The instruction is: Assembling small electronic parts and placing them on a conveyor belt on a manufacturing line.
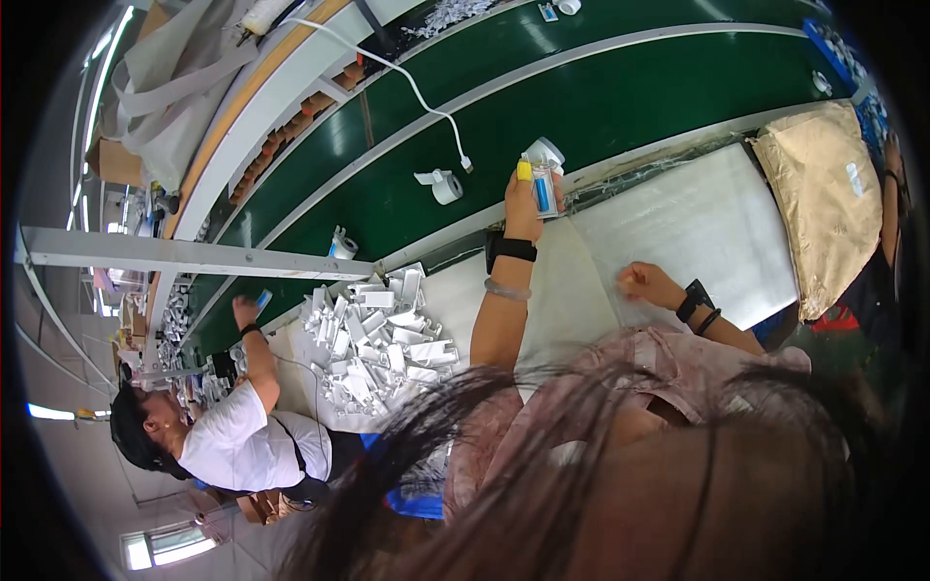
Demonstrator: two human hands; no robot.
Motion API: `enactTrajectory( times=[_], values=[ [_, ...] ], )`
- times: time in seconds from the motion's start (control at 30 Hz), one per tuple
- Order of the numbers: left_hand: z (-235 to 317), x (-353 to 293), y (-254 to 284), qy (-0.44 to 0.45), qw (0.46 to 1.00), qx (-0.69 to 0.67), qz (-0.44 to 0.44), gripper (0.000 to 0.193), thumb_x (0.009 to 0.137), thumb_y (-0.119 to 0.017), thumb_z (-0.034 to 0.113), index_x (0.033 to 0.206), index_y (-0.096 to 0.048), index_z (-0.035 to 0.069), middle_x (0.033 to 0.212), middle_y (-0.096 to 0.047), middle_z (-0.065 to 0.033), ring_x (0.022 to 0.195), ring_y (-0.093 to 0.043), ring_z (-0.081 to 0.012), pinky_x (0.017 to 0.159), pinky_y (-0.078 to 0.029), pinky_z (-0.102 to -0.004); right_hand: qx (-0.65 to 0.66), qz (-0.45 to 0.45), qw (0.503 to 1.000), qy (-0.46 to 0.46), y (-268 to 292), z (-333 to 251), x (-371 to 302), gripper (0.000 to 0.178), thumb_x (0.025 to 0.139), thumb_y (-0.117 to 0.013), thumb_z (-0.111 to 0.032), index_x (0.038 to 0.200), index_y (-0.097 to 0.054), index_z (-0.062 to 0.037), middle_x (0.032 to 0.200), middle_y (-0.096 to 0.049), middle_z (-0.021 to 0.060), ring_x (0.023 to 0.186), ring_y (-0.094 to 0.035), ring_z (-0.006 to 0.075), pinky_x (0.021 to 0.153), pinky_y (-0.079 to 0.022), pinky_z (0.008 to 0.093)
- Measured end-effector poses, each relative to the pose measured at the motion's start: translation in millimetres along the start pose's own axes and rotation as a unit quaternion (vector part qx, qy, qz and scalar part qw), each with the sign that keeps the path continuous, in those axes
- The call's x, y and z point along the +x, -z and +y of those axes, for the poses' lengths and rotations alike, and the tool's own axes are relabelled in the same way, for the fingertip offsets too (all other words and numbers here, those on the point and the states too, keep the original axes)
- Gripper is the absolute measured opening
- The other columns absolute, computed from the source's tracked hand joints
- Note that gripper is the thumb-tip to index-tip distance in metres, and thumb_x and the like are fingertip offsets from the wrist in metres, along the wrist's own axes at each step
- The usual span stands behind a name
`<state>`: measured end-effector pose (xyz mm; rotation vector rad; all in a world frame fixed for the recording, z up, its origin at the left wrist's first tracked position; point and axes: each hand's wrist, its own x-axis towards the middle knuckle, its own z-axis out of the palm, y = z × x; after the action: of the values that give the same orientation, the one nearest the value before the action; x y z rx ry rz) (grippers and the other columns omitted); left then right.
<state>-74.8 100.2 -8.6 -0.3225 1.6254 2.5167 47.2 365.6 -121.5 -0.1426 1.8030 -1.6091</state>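
My left hand (524, 205) is raised at the near edge of the green conveyor belt. Its fingers are closed round a small clear-and-blue device (543, 192) with a yellow part by the thumb. Just behind the device is a rounded white plastic piece (545, 152); whether it touches the hand I cannot tell. My right hand (651, 286) is over the pale worktop (702, 228), its fingers curled in. Anything inside them is hidden. To the left of my left forearm lies a heap of white plastic parts (378, 339).
A white cable (417, 87) hangs over the belt (601, 97), near a white round-ended device (446, 187). A white metal beam (194, 254) crosses at left. Beyond the heap, a co-worker (242, 426) holds a small blue item. A tan sack (823, 194) lies at right.
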Motion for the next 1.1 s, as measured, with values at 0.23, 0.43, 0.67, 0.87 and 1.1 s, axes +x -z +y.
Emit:
enactTrajectory(
  times=[0.23, 0.43, 0.67, 0.87, 1.1],
  values=[
    [-2, -55, -11, 0.11, 0.98, -0.085, -0.145, 0.048, 0.099, -0.032, 0.043, 0.106, -0.055, 0.002, 0.086, -0.063, -0.0115, 0.062, -0.059, -0.0198, 0.05, -0.051, -0.0324, 0.215, -0.02, 0.969, 0.122, -10, -106, 17, 0.076, 0.085, -0.069, -0.017, 0.146, -0.023, -0.0125, 0.131, -0.046, 0.0101, 0.122, -0.046, 0.018, 0.089, -0.05, 0.0345],
    [9, -105, -24, 0.111, 0.973, -0.141, -0.143, 0.046, 0.098, -0.039, 0.043, 0.108, -0.053, 0.001, 0.083, -0.06, -0.0087, 0.059, -0.059, -0.0171, 0.045, -0.051, -0.0309, 0.387, -0.156, 0.9, 0.125, -8, -105, 10, 0.08, 0.082, -0.07, -0.013, 0.146, -0.023, -0.0146, 0.131, -0.049, 0.0118, 0.115, -0.055, 0.0275, 0.087, -0.053, 0.0393],
    [3, -136, -19, 0.098, 0.976, -0.082, -0.175, 0.026, 0.096, -0.048, 0.018, 0.119, -0.044, 0.009, 0.086, -0.058, -0.0109, 0.057, -0.057, -0.017, 0.042, -0.05, -0.0312, 0.368, -0.138, 0.911, 0.128, -12, -125, -20, 0.072, 0.087, -0.058, -0.049, 0.139, -0.033, -0.0055, 0.12, -0.056, 0.0129, 0.095, -0.063, 0.028, 0.068, -0.055, 0.0334],
    [-2, -164, -23, 0.042, 0.989, -0.019, -0.143, 0.032, 0.091, -0.055, 0.009, 0.12, -0.041, 0.008, 0.084, -0.057, -0.0101, 0.055, -0.057, -0.0159, 0.041, -0.05, -0.0302, 0.353, -0.124, 0.911, 0.171, -9, -144, -39, 0.072, 0.087, -0.06, -0.043, 0.141, -0.028, -0.0076, 0.127, -0.05, 0.0171, 0.082, -0.063, 0.0238, 0.049, -0.051, 0.0277],
    [5, -189, -28, 0.005, 0.989, 0.008, -0.149, 0.03, 0.091, -0.054, 0.008, 0.118, -0.041, 0.006, 0.083, -0.056, -0.0097, 0.055, -0.056, -0.0152, 0.042, -0.049, -0.0296, 0.156, -0.101, 0.962, 0.2, -10, -180, -63, 0.077, 0.076, -0.076, -0.034, 0.135, -0.035, -0.0041, 0.113, -0.057, 0.0119, 0.073, -0.063, 0.0157, 0.043, -0.047, 0.0219]
  ],
)
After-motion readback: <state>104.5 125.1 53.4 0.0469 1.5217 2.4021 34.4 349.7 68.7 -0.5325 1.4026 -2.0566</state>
